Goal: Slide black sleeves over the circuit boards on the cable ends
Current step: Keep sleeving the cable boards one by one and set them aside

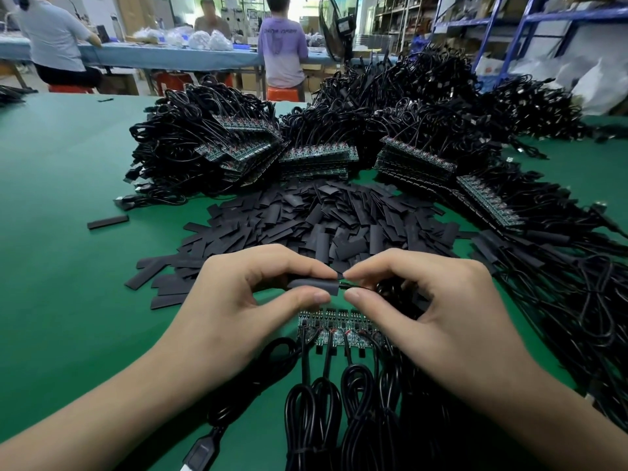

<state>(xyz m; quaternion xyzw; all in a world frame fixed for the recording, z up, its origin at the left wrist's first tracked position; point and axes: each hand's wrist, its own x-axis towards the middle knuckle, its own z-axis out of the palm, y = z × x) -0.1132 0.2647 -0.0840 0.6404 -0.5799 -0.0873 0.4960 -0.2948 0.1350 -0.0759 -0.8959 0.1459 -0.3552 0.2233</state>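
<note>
Right now left hand pinches a black sleeve between thumb and forefinger. Right hand pinches the cable end at the sleeve's mouth, board row just below both.

We saw a plain green table. On it, the heap of sleeves was matt black. Behind the heap, the cable bundles were glossy black and their circuit boards dark, speckled red and white. In front of the heap, the row of boards was green with red wire ends. Far behind the heap we saw an orange stool and a lilac shirt.
</note>
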